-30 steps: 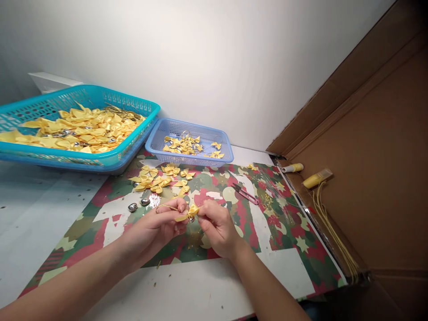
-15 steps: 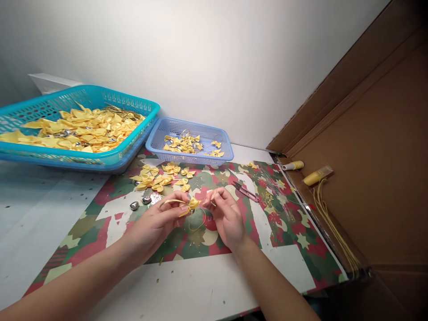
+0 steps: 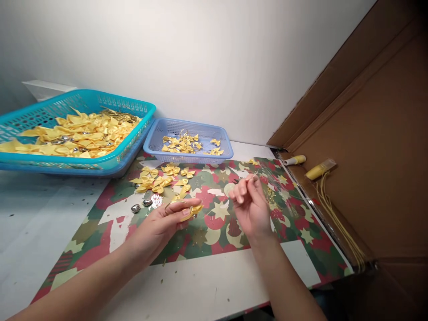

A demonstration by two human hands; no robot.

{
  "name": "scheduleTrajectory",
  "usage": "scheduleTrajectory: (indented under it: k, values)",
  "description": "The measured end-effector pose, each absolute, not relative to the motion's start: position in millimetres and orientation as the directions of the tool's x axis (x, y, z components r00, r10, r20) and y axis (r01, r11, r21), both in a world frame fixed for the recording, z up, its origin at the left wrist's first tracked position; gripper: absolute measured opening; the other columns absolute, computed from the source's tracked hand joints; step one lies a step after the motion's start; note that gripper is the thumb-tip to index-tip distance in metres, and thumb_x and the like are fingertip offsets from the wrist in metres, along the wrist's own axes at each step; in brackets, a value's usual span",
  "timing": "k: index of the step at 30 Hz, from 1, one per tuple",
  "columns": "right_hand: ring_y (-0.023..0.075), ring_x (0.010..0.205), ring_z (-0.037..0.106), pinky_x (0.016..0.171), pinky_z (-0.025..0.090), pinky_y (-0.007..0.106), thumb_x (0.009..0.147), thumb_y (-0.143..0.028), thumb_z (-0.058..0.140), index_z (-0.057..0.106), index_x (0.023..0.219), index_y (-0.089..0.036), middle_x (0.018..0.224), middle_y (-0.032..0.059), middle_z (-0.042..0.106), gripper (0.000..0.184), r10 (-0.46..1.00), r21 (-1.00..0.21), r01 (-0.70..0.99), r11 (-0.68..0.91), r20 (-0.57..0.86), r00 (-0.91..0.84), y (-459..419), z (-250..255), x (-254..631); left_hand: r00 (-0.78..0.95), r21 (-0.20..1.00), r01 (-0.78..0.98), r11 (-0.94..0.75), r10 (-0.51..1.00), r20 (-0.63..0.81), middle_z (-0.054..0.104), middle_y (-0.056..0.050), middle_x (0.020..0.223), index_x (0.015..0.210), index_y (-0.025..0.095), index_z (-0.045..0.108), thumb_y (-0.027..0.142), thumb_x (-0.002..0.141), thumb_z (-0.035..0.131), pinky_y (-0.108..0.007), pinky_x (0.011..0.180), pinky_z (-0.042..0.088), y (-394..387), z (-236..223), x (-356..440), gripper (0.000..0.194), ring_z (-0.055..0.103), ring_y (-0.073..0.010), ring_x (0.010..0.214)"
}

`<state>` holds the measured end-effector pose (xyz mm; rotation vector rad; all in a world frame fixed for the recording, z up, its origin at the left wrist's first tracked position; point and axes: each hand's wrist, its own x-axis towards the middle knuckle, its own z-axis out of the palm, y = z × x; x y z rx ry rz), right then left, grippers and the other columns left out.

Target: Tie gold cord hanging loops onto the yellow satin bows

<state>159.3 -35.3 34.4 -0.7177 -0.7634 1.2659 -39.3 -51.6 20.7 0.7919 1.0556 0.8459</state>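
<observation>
My left hand [image 3: 167, 219] pinches a yellow ribbon bow [image 3: 196, 208] with a small silvery piece under it. A gold cord loop [image 3: 174, 202] rises from the same fingers. To the right and a little higher, my right hand [image 3: 250, 203] is raised above the mat, thumb and finger pinched on a thin, needle-like thing [image 3: 255, 174]. Any thread between the hands is too fine to make out. Beyond my left hand lie loose yellow bows [image 3: 160, 182] and two silver heart-shaped pieces [image 3: 135, 208]. My right hand covers most of the thread snips.
A turquoise basket [image 3: 133, 147] full of yellow bows stands at the left. Beside it is a smaller blue basket [image 3: 187, 158] holding several bows. A patterned sheet [image 3: 200, 240] covers the table. Yellow thread spools [image 3: 296, 159] and hanging cords [image 3: 334, 223] sit along the cardboard wall [image 3: 374, 156].
My right hand has moved from beside the bow away to the right and up. The thread loop seen below the bow half a second ago no longer shows. My left hand still holds the bow.
</observation>
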Motion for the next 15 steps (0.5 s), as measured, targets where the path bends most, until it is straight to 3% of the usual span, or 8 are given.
scheduleTrajectory:
  k: [2,6,10,12,15]
  values:
    - [0.0096,0.049,0.03,0.054,0.035,0.026,0.091,-0.036,0.056,0.045,0.073,-0.023,0.059,-0.0071,0.035,0.025,0.993,-0.849,-0.524,0.075,0.109,-0.034,-42,31,152,0.26,0.916,-0.146,0.374,0.908,-0.329,0.072,-0.007,0.116,0.096,0.03,0.081,0.047,0.066,0.082,-0.034,0.083,0.048,-52,18,-41,0.034,0.059,-0.0268,0.103]
    - [0.0104,0.054,0.032,0.053,0.031,0.026,0.096,-0.039,0.046,0.036,0.068,-0.022,0.062,-0.0055,0.035,0.034,0.973,-0.952,-0.292,0.09,0.147,-0.179,-56,18,137,0.27,0.984,-0.014,0.179,0.948,-0.168,0.073,-0.006,0.111,0.103,0.031,0.078,0.049,0.076,0.074,-0.036,0.086,0.052,-55,16,-43,0.033,0.062,-0.0279,0.105]
    - [0.0106,0.061,0.045,0.055,0.037,0.025,0.078,-0.02,0.066,0.036,0.074,-0.024,0.071,-0.005,0.049,0.031,0.955,-0.959,-0.02,0.283,0.283,-0.092,-64,14,129,0.264,0.999,0.049,0.021,0.964,-0.034,0.072,-0.004,0.094,0.106,0.031,0.075,0.043,0.082,0.069,-0.029,0.073,0.054,-58,17,-43,0.028,0.066,-0.0224,0.087]
    - [0.012,0.065,0.054,0.059,0.044,0.026,0.071,-0.012,0.067,0.034,0.074,-0.024,0.074,-0.0039,0.056,0.035,0.924,-0.92,0.085,0.382,0.38,-0.033,-65,15,126,0.249,0.997,0.062,-0.041,0.968,0.025,0.072,-0.004,0.096,0.106,0.031,0.074,0.039,0.084,0.068,-0.028,0.074,0.054,-59,17,-43,0.024,0.066,-0.0212,0.089]
    - [0.014,0.066,0.062,0.063,0.05,0.029,0.07,-0.011,0.067,0.031,0.072,-0.025,0.074,-0.0019,0.065,0.039,0.902,-0.894,0.127,0.43,0.433,-0.01,-66,16,122,0.231,0.99,0.08,-0.112,0.969,0.091,0.071,-0.003,0.099,0.105,0.031,0.072,0.033,0.087,0.065,-0.027,0.078,0.054,-61,16,-43,0.02,0.067,-0.0205,0.093]
